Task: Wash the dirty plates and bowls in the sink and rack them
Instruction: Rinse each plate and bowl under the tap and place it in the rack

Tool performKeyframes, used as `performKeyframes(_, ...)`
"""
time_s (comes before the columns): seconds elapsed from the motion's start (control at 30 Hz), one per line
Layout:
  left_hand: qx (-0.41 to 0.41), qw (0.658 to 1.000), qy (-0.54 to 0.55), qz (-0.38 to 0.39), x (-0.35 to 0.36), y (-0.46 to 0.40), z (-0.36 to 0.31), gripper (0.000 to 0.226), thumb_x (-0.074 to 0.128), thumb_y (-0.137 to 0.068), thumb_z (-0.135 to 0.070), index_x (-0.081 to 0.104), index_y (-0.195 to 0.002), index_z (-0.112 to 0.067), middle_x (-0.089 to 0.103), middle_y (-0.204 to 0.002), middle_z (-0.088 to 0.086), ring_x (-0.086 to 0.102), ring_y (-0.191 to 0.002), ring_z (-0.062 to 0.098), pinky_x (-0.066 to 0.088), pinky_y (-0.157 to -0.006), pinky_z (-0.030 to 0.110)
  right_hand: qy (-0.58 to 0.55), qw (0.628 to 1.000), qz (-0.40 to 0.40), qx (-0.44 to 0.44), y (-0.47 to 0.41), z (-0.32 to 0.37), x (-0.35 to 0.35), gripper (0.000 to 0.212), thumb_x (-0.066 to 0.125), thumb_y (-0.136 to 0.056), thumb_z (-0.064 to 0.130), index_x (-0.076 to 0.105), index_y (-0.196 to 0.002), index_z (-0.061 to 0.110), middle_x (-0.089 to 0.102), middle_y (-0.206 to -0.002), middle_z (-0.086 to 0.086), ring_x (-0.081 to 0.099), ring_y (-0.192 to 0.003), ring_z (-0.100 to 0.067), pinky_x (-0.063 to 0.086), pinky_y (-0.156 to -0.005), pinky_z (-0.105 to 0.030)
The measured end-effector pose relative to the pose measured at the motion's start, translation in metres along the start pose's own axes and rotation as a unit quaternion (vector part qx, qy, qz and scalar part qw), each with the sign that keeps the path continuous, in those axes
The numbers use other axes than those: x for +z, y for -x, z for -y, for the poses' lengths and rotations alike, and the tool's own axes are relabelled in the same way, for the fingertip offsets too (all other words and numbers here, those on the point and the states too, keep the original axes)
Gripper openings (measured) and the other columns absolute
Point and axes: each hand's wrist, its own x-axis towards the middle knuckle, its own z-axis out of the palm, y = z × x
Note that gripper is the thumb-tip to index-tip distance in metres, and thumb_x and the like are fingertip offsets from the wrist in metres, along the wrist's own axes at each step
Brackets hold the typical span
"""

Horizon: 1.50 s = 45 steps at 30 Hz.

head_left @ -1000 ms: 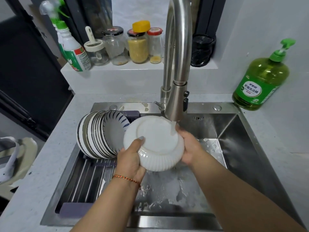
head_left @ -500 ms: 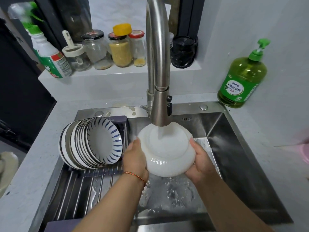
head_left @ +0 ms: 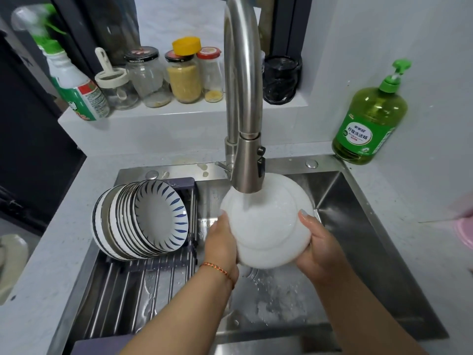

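A white bowl (head_left: 268,226) is held upside down under the running tap (head_left: 245,155), water pouring onto its base. My left hand (head_left: 221,242) grips its left rim and my right hand (head_left: 318,249) grips its right rim, thumb on the underside. Several blue-striped bowls (head_left: 143,221) stand on edge in a row on the metal roll-up rack (head_left: 133,290) over the left part of the sink (head_left: 358,239). Water splashes on the sink floor below the bowl.
A green dish-soap pump bottle (head_left: 369,121) stands on the counter at the back right. A spray bottle (head_left: 74,85), several jars (head_left: 184,75) and a black container (head_left: 281,80) line the ledge behind the tap. Something pink (head_left: 464,231) shows at the right edge.
The bowl has stayed under the stream while both hands turned it slightly; my right thumb has come further onto its underside. The view has shifted a little to the right.
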Motion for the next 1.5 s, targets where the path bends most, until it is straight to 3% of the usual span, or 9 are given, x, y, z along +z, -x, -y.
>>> performKeyframes(0.27, -0.103, 0.991, 0.035, 0.077, 0.013, -0.011, -0.018, 0.029, 0.043, -0.098, -0.039, 0.063, -0.096, -0.018, 0.071, -0.108, 0.012, 0.064, -0.089, 0.028, 0.052, -0.086, 0.046, 0.364, 0.930, 0.036, -0.049, 0.035, 0.030, 0.029, 0.036, 0.077, -0.063, 0.022, 0.068, -0.096, 0.012, 0.074, -0.088, -0.010, 0.072, -0.081, -0.023, 0.060, -0.065, -0.037)
performKeyframes(0.43, -0.159, 0.969, 0.073, 0.175, 0.012, -0.012, -0.022, 0.042, 0.046, -0.093, -0.049, 0.061, -0.102, -0.011, 0.069, -0.090, 0.014, 0.068, -0.084, 0.032, 0.057, -0.066, 0.045, 0.748, 0.619, 0.094, -0.221, 0.031, 0.016, 0.026, 0.012, 0.062, -0.073, 0.035, 0.066, -0.077, 0.024, 0.064, -0.071, 0.010, 0.056, -0.064, -0.003, 0.045, -0.056, -0.020)
performKeyframes(0.57, -0.197, 0.938, 0.152, 0.242, -0.002, -0.009, -0.030, 0.071, 0.037, -0.093, -0.061, 0.063, -0.122, -0.001, 0.063, -0.123, 0.025, 0.058, -0.117, 0.040, 0.044, -0.098, 0.050, 0.803, 0.463, 0.165, -0.337, 0.022, 0.003, 0.008, 0.036, 0.068, -0.060, 0.025, 0.074, -0.095, 0.020, 0.074, -0.092, 0.004, 0.070, -0.079, -0.012, 0.059, -0.065, -0.027)
performKeyframes(0.73, -0.180, 0.946, 0.164, 0.216, -0.018, -0.008, -0.025, 0.053, 0.042, -0.097, -0.044, 0.061, -0.123, -0.001, 0.065, -0.117, 0.026, 0.061, -0.107, 0.041, 0.044, -0.095, 0.049, 0.830, 0.446, 0.220, -0.251, 0.023, -0.014, 0.009, 0.041, 0.062, -0.074, 0.028, 0.065, -0.115, 0.031, 0.066, -0.120, 0.009, 0.062, -0.112, -0.010, 0.055, -0.087, -0.033)
performKeyframes(0.83, -0.159, 0.948, 0.164, 0.221, -0.025, -0.005, -0.025, 0.056, 0.039, -0.098, -0.047, 0.064, -0.115, -0.001, 0.066, -0.115, 0.026, 0.063, -0.097, 0.039, 0.046, -0.093, 0.047, 0.821, 0.493, 0.239, -0.160, 0.026, -0.021, 0.023, 0.046, 0.040, -0.097, 0.038, 0.040, -0.143, 0.034, 0.029, -0.152, 0.019, 0.018, -0.143, 0.002, 0.015, -0.118, -0.027)
performKeyframes(0.97, -0.137, 0.949, 0.176, 0.222, -0.031, -0.006, -0.021, 0.058, 0.048, -0.093, -0.048, 0.061, -0.123, 0.000, 0.062, -0.123, 0.026, 0.060, -0.112, 0.040, 0.042, -0.102, 0.050, 0.791, 0.546, 0.273, -0.037, 0.014, -0.031, 0.043, 0.049, 0.020, -0.104, 0.037, 0.012, -0.152, 0.033, 0.001, -0.156, 0.024, -0.014, -0.140, 0.008, -0.010, -0.118, -0.028)
performKeyframes(1.17, -0.088, 0.951, 0.201, 0.220, -0.036, -0.002, -0.012, 0.048, 0.055, -0.081, -0.044, 0.062, -0.111, -0.006, 0.068, -0.112, 0.019, 0.065, -0.108, 0.034, 0.045, -0.100, 0.047, 0.842, 0.475, 0.252, -0.047, -0.025, -0.047, 0.050, 0.054, 0.020, -0.104, 0.036, -0.004, -0.152, 0.029, -0.020, -0.155, 0.016, -0.027, -0.137, 0.002, -0.017, -0.116, -0.036)
performKeyframes(1.3, -0.056, 0.942, 0.219, 0.249, -0.038, 0.001, -0.009, 0.056, 0.047, -0.089, -0.040, 0.053, -0.134, -0.008, 0.058, -0.134, 0.018, 0.056, -0.123, 0.035, 0.038, -0.108, 0.050, 0.878, 0.420, 0.205, -0.097, -0.047, -0.047, 0.036, 0.079, -0.010, -0.081, 0.072, -0.012, -0.150, 0.033, -0.017, -0.159, 0.008, -0.016, -0.145, -0.012, -0.009, -0.118, -0.043)
performKeyframes(1.5, -0.027, 0.960, 0.206, 0.187, -0.043, -0.003, -0.007, 0.050, 0.051, -0.090, -0.034, 0.052, -0.136, -0.014, 0.064, -0.126, 0.015, 0.061, -0.114, 0.035, 0.052, -0.090, 0.048, 0.923, 0.347, 0.127, -0.105, -0.045, -0.028, 0.013, 0.107, -0.028, -0.066, 0.075, 0.001, -0.154, 0.021, 0.002, -0.161, 0.003, -0.008, -0.147, -0.010, -0.016, -0.116, -0.045)
